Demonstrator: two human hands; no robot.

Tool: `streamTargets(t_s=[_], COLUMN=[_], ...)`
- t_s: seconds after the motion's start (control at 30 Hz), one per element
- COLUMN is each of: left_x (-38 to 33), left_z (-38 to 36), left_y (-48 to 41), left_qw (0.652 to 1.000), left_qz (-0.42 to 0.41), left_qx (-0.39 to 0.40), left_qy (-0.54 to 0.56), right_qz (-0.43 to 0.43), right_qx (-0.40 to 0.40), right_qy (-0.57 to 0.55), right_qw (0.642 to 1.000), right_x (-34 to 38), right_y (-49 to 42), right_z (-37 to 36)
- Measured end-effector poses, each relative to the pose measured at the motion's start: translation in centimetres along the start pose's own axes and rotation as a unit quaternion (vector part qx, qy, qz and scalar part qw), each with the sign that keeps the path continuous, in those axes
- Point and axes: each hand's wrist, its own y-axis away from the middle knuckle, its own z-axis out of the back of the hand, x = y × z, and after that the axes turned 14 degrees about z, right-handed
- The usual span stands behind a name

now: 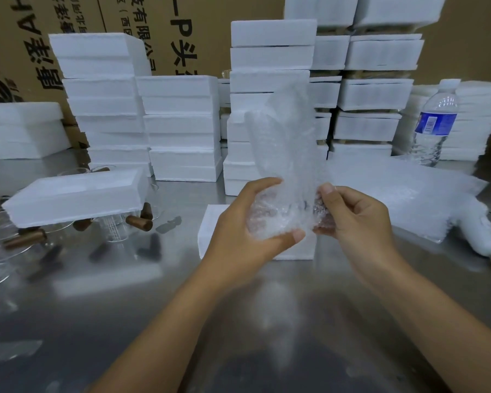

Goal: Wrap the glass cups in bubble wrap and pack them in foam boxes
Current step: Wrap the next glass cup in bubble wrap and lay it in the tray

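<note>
At nine o'clock, unwrapped glass cups (116, 226) wait under a foam lid (77, 195). At centre the left hand (247, 231) grips a cup bundled in bubble wrap (284, 171) — the wrapping step, judging by the loose tail rising toward twelve. The right hand (355, 214) pinches the sheet's edge; next it probably tucks that tail in, then lowers the bundle into the foam box (210, 234) beneath.

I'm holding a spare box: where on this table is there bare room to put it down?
The near table, around the forearms and this side of the foam box, is bare. Crowded: glass cups at left, bubble wrap sheets at right, foam stacks behind.
</note>
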Motion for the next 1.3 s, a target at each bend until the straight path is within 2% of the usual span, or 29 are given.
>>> streamTargets(t_s=[0.1,0.23,0.37,0.5,0.67,0.73,0.87,1.03,1.13,1.3], left_x=[0.0,-0.3,-0.4,-0.4,-0.4,-0.4,-0.3,-0.1,-0.1,-0.1], left_z=[0.0,0.2,0.1,-0.2,-0.4,-0.4,-0.6,-0.8,-0.7,-0.3], left_y=[0.0,-0.1,0.1,0.1,0.1,0.1,0.1,0.1,0.1,-0.1], left_qw=[1.0,1.0,0.999,0.999,1.0,1.0,0.999,0.996,0.994,0.997], left_qz=[0.016,0.027,0.025,0.009,-0.001,0.0,-0.015,-0.06,-0.08,-0.035], left_qx=[-0.002,-0.008,0.005,0.02,0.018,0.005,-0.023,-0.023,-0.027,-0.059], left_qy=[0.01,-0.011,-0.027,-0.038,-0.016,-0.011,-0.021,-0.061,-0.073,-0.036], right_qz=[0.01,0.112,0.156,0.188,0.237,0.219,0.13,0.074,0.086,0.16], right_qx=[0.0,-0.007,-0.018,0.026,0.096,0.113,0.14,0.157,0.127,0.038], right_qy=[0.018,0.129,0.151,0.135,0.199,0.191,0.166,0.193,0.163,0.081], right_qw=[1.0,0.985,0.976,0.972,0.946,0.95,0.967,0.966,0.975,0.983], right_x=[0.0,0.0,0.5,1.0,0.9,1.1,1.1,1.2,1.0,1.0], right_y=[0.0,0.2,0.4,0.7,1.2,1.1,0.8,0.5,0.6,0.3], right_z=[-0.1,-0.1,-0.1,-0.3,-0.8,-0.8,-0.7,-0.5,-0.5,-0.3])
